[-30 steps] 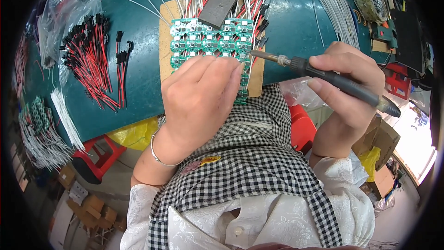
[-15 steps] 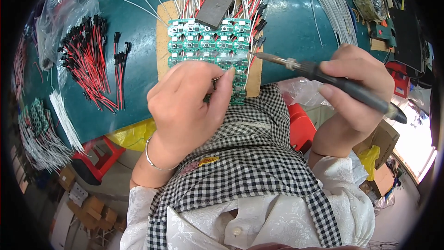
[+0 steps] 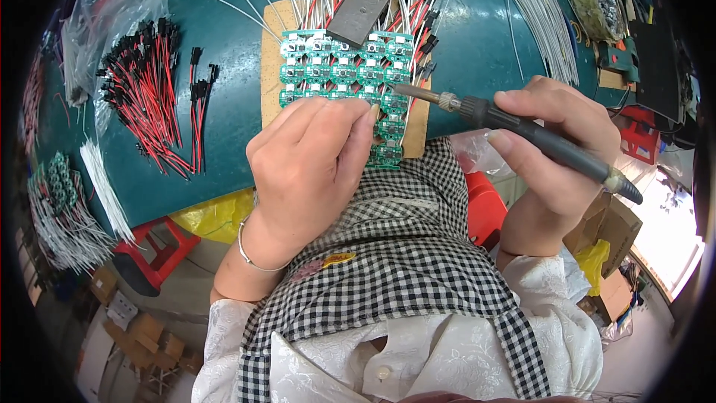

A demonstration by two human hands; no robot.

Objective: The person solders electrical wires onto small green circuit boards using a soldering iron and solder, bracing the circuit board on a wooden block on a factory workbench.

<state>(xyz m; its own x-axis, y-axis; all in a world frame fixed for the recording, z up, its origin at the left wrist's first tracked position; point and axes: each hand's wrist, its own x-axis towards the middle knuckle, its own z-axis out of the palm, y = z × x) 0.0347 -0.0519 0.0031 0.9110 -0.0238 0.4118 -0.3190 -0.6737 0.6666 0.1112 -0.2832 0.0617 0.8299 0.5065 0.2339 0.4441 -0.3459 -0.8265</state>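
Gripping the soldering iron (image 3: 552, 142) in its fingers, the right hand (image 3: 582, 119) in the head view is right of the green circuit-board panel (image 3: 371, 72), which lies on a brown board (image 3: 271, 67); the tip points to the panel. Over the panel's lower left, the left hand (image 3: 309, 153) has its fingers pinched together; what they grip, I cannot tell.
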